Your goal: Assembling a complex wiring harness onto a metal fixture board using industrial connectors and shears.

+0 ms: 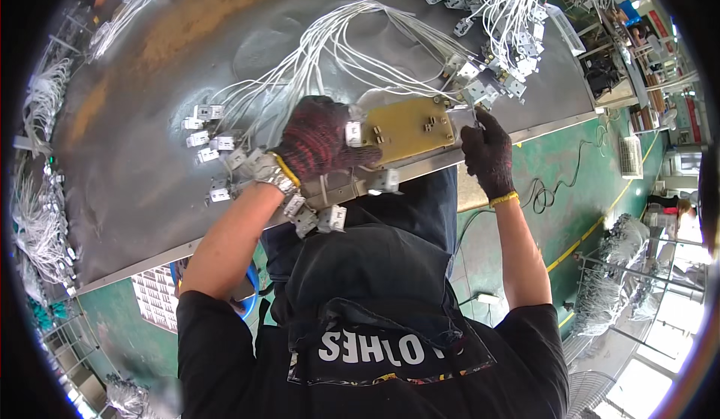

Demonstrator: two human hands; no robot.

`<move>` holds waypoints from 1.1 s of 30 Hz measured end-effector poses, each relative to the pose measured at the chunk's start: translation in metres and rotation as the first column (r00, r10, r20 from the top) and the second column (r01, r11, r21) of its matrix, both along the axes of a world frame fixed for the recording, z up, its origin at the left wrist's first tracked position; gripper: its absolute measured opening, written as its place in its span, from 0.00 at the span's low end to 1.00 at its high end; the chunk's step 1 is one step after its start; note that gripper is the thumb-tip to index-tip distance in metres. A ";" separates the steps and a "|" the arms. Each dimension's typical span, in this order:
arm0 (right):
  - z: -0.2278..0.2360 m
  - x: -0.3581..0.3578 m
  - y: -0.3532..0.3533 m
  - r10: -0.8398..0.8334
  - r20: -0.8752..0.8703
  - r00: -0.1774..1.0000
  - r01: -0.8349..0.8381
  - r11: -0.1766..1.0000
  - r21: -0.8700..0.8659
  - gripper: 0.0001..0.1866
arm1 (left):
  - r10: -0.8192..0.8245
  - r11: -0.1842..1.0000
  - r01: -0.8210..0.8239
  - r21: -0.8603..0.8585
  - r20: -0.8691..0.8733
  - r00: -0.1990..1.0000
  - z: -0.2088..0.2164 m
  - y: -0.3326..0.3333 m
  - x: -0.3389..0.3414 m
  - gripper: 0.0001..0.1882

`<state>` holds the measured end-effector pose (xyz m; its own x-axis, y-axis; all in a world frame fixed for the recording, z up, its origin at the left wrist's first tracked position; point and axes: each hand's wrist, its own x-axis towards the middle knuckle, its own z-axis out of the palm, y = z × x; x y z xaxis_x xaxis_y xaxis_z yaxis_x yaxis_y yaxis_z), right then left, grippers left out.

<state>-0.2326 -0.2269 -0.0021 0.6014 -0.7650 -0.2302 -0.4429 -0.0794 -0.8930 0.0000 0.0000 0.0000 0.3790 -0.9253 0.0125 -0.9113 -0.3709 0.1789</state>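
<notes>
A dark red-and-black knitted glove covers my left hand (319, 138), which is closed at the left end of a brass-coloured plate (409, 130) with small raised posts. A small white-and-metal connector (353, 132) shows at its fingers, apparently gripped. Beyond the plate arches a bundle of white wires (322, 40), with metal-cased connectors (202, 138) at its ends; some hang over the table edge beside my left wrist. My gloved right hand (487, 156) is at the plate's right end, fingers bent against a thin grey piece that I cannot make out.
The metal-topped table (150, 171) has a raised edge strip along my side. More white wire bundles (495, 6) lie at the far right. A blue-rimmed bucket (251, 291) and a white crate (156, 299) stand below at left. A black cable (544, 194) lies on the green floor.
</notes>
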 end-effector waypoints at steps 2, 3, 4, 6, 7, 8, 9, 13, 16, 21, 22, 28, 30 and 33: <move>-0.002 0.010 0.008 -0.071 0.080 0.994 0.065 0.995 0.071 0.32 | -0.047 0.989 0.041 0.141 0.040 0.998 0.022 0.010 0.011 0.40; 0.006 0.000 -0.022 -0.019 0.060 0.998 0.017 0.999 0.038 0.32 | 0.003 0.994 -0.005 0.109 0.019 1.000 0.011 -0.003 -0.008 0.40; 0.000 0.009 -0.012 -0.060 0.106 0.993 0.055 0.997 0.051 0.31 | -0.025 0.997 0.025 0.073 -0.002 1.000 0.004 0.011 0.007 0.40; -0.008 0.018 -0.009 -0.127 0.214 0.969 0.107 0.989 0.101 0.31 | -0.050 0.992 0.055 0.113 -0.043 0.998 0.011 0.024 0.019 0.38; -0.011 0.017 -0.011 -0.130 0.214 0.968 0.110 0.988 0.105 0.31 | -0.053 0.992 0.057 0.116 -0.042 0.998 0.011 0.024 0.019 0.38; -0.014 0.016 -0.013 -0.105 0.230 0.968 0.088 0.993 0.083 0.31 | -0.040 0.984 0.045 0.173 -0.036 0.999 0.011 0.024 0.020 0.38; -0.015 0.017 -0.014 -0.080 0.247 0.966 0.067 0.996 0.059 0.32 | -0.028 0.973 0.033 0.227 -0.027 0.999 0.013 0.024 0.022 0.37; -0.018 0.025 -0.019 -0.097 0.296 0.950 0.088 0.995 0.044 0.32 | -0.006 0.956 0.017 0.293 -0.037 0.999 0.018 0.022 0.027 0.38; -0.011 0.029 -0.034 -0.163 0.314 0.935 0.163 0.986 0.027 0.33 | -0.028 0.980 0.032 0.198 -0.022 0.999 0.019 0.020 0.023 0.38; -0.015 0.035 -0.082 -0.041 0.274 0.961 0.017 0.996 0.090 0.31 | -0.026 0.973 0.027 0.227 -0.008 1.000 0.025 0.011 0.017 0.35; -0.018 0.037 -0.087 -0.006 0.273 0.962 -0.008 0.999 0.050 0.30 | -0.005 0.967 0.006 0.256 -0.003 1.000 0.025 0.008 0.016 0.33; -0.013 0.039 -0.114 0.093 0.271 0.958 -0.160 0.958 0.238 0.27 | -0.117 0.968 0.098 0.232 0.071 0.991 0.044 -0.002 0.004 0.23; -0.008 0.039 -0.112 0.108 0.279 0.954 -0.175 0.958 0.229 0.22 | -0.159 0.969 0.120 0.216 0.172 0.972 0.036 -0.010 -0.004 0.21; 0.008 0.030 -0.100 0.089 0.274 0.958 -0.146 0.970 0.196 0.09 | -0.225 0.961 0.165 0.224 0.279 0.933 0.027 -0.013 -0.015 0.19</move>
